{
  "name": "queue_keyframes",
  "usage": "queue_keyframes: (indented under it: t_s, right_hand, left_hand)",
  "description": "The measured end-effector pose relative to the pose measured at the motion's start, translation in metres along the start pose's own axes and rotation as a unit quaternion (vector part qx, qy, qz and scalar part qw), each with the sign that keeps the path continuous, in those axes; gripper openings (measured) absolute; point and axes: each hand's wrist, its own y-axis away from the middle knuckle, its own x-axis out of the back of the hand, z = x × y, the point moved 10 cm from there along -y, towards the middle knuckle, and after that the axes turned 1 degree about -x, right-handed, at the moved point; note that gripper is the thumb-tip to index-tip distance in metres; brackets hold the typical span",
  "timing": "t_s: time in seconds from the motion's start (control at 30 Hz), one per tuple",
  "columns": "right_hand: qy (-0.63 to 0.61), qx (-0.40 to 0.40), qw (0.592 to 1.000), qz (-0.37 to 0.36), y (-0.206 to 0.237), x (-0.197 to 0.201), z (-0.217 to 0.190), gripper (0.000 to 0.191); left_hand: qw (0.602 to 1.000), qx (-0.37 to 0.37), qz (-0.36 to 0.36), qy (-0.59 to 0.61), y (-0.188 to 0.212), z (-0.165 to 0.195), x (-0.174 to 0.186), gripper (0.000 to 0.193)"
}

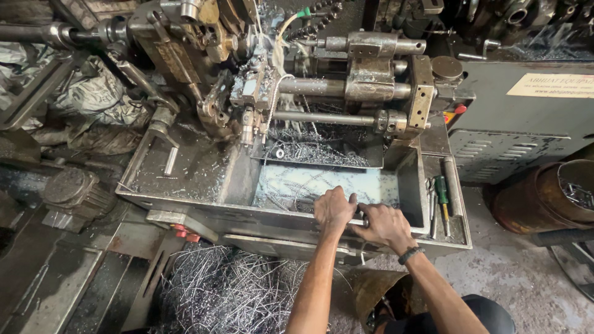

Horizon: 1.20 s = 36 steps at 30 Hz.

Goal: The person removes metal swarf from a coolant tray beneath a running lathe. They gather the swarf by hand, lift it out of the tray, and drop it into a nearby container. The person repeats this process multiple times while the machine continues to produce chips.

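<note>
My left hand (334,209) rests on the front rim of a metal machine tray (204,207), fingers curled over the edge into the milky coolant basin (309,184). My right hand (385,224) lies just right of it on the same rim, fingers bent around the edge. A dark band circles my right wrist. Whether either hand grips a small part is hidden by the fingers. Above the basin sits the lathe's tooling with steel shafts (322,117) and a perforated chip tray (315,151) full of swarf.
A green-handled screwdriver (442,195) and a steel rod (451,176) lie on the right shelf. A pile of curly metal shavings (229,291) covers the floor. Rusty drums stand at right (544,198) and below my arms (377,297). A grey cabinet (526,124) sits at right.
</note>
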Motion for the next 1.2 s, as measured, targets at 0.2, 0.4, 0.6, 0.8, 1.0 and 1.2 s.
queue_keyframes:
  t_s: [0.2,0.4,0.6,0.8,1.0,1.2]
  right_hand:
    - [0.008,0.026,0.999,0.036,0.006,0.014,-0.007,0.069]
    - [0.011,0.046,0.996,0.078,0.011,0.026,-0.015,0.069]
    - [-0.038,0.062,0.993,0.093,0.015,0.033,-0.018,0.067]
    - [-0.036,0.046,0.995,0.075,0.018,0.034,-0.018,0.067]
    - [0.006,0.013,0.999,0.033,0.015,0.028,-0.013,0.071]
    - [-0.027,0.025,0.997,0.061,0.018,0.038,-0.015,0.07]
  left_hand:
    - [1.0,0.007,-0.026,-0.012,-0.001,-0.001,-0.006,0.05]
    - [1.0,0.005,0.0,-0.006,0.001,0.001,0.004,0.048]
    - [1.0,0.008,0.021,0.001,0.005,0.001,0.009,0.046]
    - [1.0,0.015,0.019,0.005,0.005,0.001,0.012,0.045]
    - [1.0,0.009,0.014,-0.005,0.002,0.001,0.004,0.045]
    - [0.999,0.014,-0.026,-0.011,-0.002,-0.002,-0.01,0.047]
